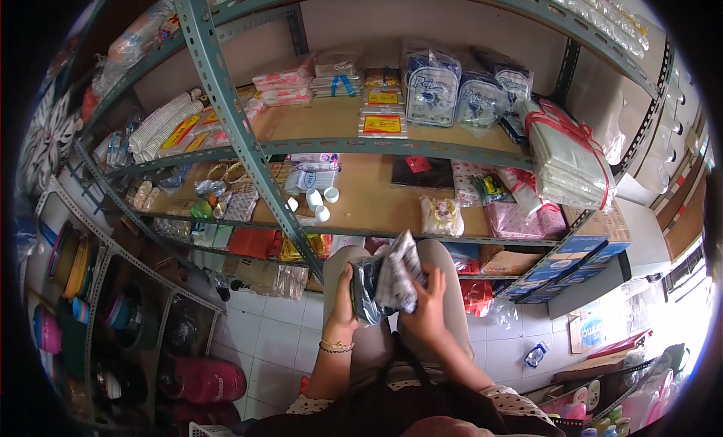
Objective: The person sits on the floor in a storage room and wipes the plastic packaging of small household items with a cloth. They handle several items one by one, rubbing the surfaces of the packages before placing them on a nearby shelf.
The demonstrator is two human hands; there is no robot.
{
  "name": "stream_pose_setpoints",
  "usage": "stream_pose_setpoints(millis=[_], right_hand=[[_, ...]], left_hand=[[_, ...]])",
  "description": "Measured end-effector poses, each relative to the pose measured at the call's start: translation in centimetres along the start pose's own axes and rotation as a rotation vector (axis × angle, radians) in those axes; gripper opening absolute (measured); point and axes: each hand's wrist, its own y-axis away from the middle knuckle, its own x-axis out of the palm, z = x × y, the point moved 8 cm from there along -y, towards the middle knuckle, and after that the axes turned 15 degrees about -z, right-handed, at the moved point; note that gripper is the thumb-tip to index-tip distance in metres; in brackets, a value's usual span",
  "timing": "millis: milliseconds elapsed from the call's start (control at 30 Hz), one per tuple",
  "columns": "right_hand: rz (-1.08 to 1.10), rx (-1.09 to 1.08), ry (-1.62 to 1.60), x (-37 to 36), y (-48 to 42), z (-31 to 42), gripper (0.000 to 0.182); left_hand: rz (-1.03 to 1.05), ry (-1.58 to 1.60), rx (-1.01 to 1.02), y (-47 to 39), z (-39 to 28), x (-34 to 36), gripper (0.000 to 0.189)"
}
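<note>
My left hand (343, 301) grips a dark plastic-wrapped pack (366, 290) upright above my lap. My right hand (428, 301) holds a crumpled grey-and-white checked cloth (399, 273) against the pack's right side; the fingertips of that hand are partly hidden behind the cloth. Both hands are close together over my knees, before the lower shelf. A white plastic-wrapped bundle (441, 215) lies at that shelf's front edge, just beyond the cloth. Small white cups (322, 213) stand and lie on the same shelf to the left.
A green slotted-metal post (226, 98) rises at the left front of the shelving. Clear plastic bags tied with red ribbon (570, 160) overhang the right shelf edge. Blue boxes (576, 262) are stacked at the right. A maroon gas cylinder (206, 379) is on the lower left.
</note>
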Motion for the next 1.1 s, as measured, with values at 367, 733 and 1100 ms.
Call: stream_pose_setpoints(millis=[367,733,1100], right_hand=[[0.006,-0.022,-0.006,-0.2,0.1,0.8,0.078],[-0.014,0.061,-0.269,0.5,0.0,-1.1,0.064],[0.31,0.413,-0.791,4.1,2.7,-0.7,0.072]], left_hand=[[-0.092,-0.141,0.025,0.2,1.2,-1.0,0.053],[-0.026,-0.085,0.085,0.7,0.9,0.1,0.061],[-0.108,-0.859,0.641,0.4,-0.3,0.6,0.071]])
